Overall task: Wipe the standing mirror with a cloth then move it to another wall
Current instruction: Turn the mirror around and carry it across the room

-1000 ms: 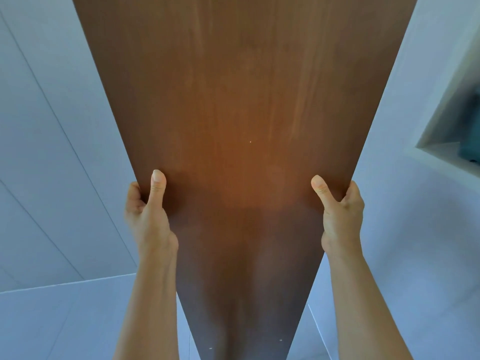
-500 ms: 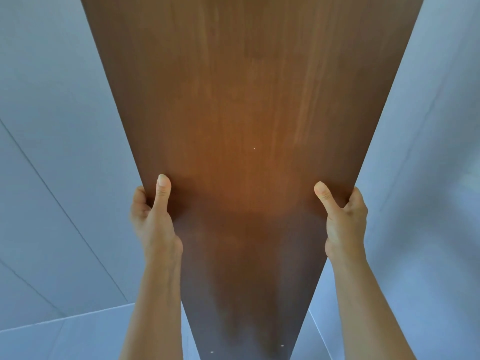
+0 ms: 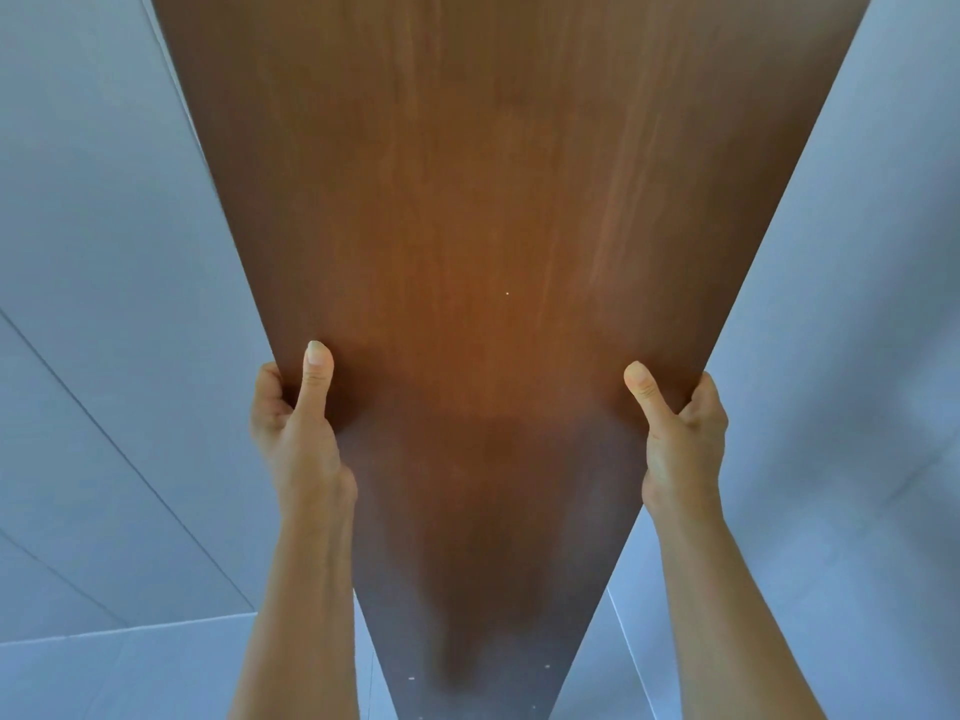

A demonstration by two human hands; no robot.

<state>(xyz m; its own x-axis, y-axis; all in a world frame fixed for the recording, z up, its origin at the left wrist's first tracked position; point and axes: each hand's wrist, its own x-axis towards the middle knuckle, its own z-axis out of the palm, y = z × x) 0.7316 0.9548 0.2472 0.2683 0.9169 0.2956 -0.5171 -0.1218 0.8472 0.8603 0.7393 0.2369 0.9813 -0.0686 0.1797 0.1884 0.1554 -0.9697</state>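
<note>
head view: the mirror point(image 3: 478, 226) fills the middle of the frame with its brown wooden back toward the camera; the glass side is out of sight. it runs from the top of the frame down toward the floor point(image 3: 130, 672), with pale wall point(image 3: 78, 252) on either side. the left hand point(image 3: 296, 423) is clamped on the mirror's left edge, thumb laid flat up the back and fingers wrapped round to the hidden front. the right hand point(image 3: 680, 439) grips the right edge the same way, at about the same height. no cloth shows anywhere.

with both hands on the edges and no cloth in view, the wiping looks done and the step in hand is most likely the carry to another wall. whether the foot of the mirror is clear of the floor cannot be told, since its lower end runs out of frame. the next move calls for an even grip on both sides and the panel kept near upright so it does not swing. the foot should then be set down slowly on the floor close to the wall before the top is leaned back.
</note>
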